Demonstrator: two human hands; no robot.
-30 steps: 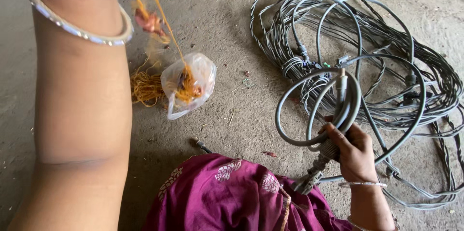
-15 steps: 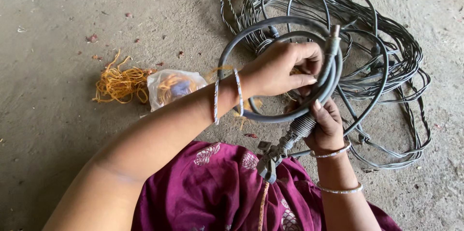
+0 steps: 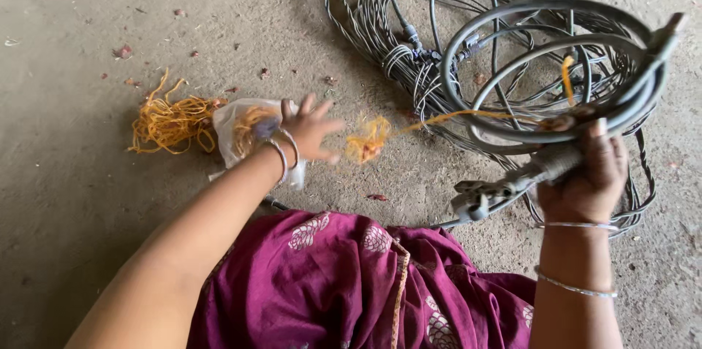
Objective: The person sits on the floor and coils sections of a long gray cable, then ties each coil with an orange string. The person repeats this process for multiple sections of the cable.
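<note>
Coiled grey cable [image 3: 556, 64] gripped in closed right hand [image 3: 585, 177]; orange string [image 3: 439, 116] trailing toward spread left hand [image 3: 311, 128].

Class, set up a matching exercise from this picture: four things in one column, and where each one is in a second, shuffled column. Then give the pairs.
Things
1. coiled grey cable
2. clear plastic bag
3. loose orange thread pile
4. grey wire bundle

Places
A. on the floor, left of the bag
B. gripped in the right hand
C. beside the left hand
D. on the floor behind the coil

Pairs: 1-B, 2-C, 3-A, 4-D
</note>
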